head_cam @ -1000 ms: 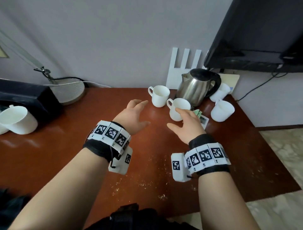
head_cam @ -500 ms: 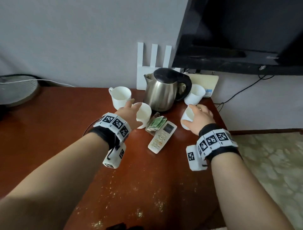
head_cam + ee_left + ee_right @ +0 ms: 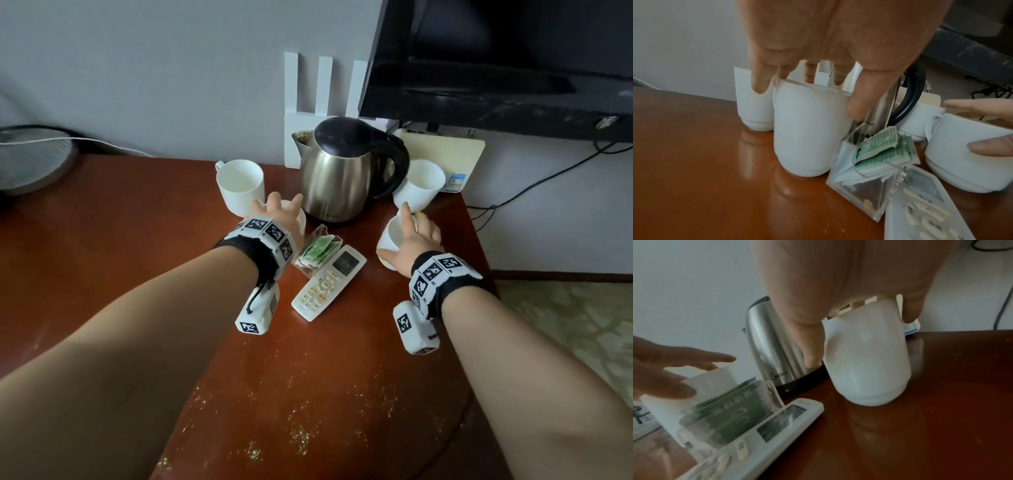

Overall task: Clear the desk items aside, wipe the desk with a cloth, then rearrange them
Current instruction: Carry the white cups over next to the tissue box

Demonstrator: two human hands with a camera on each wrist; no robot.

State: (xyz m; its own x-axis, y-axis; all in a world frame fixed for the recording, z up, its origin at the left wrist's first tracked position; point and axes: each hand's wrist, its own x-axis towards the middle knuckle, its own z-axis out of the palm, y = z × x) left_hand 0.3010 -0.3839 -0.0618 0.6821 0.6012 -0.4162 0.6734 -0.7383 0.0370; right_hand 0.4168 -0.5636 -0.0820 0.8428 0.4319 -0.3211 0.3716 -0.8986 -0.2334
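Note:
On the red-brown desk my left hand comes down over a white cup just left of the steel kettle. In the left wrist view its fingers hang over the cup's far rim and the thumb presses the near side. My right hand grips another white cup from above, right of the kettle. The thumb lies down that cup's left side. Both cups stand on the desk.
Between the hands lie a white remote and a clear holder of green tea bags. Two more white cups flank the kettle. A white router and a black TV stand behind. Crumbs speckle the desk's front.
Both hands have reached forward from mid-desk to the cups beside the kettle and closed on them. Over the last half second they have hardly moved.

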